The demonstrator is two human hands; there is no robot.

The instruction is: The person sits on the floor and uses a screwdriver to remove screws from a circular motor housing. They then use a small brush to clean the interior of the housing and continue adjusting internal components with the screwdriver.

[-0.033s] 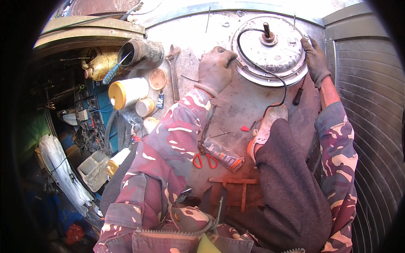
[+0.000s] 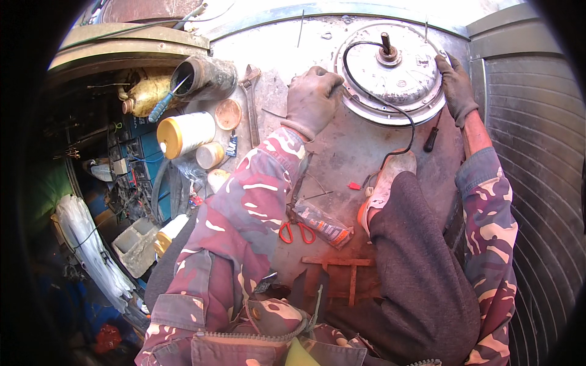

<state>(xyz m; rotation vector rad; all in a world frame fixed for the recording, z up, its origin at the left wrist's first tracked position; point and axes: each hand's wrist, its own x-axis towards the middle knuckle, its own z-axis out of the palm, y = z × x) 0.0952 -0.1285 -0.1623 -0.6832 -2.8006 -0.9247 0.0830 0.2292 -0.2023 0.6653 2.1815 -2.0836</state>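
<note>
A round silver metal hub (image 2: 397, 82) lies at the top centre-right, with an upright centre shaft (image 2: 386, 49) and a black cable (image 2: 406, 113) curving from it over its face and down. My left hand (image 2: 314, 100), gloved, has curled fingers at the hub's left edge; what is in them is hidden. My right hand (image 2: 458, 88), gloved, grips the hub's right rim. A screwdriver with a black handle (image 2: 430, 139) lies just below that side. An adjustable wrench (image 2: 250, 100) lies left of my left hand. Red-handled scissors (image 2: 296, 232) and a tube (image 2: 323, 226) lie lower down.
At left are a dark metal cylinder (image 2: 213, 76) with a blue screwdriver (image 2: 160, 107), a yellowish jug (image 2: 146, 88), yellow-lidded tubs (image 2: 186, 131), a concrete block (image 2: 134, 244) and tangled batteries and wires. A grey slatted metal panel (image 2: 537, 152) stands at right. My bent leg (image 2: 415, 256) is below the hub.
</note>
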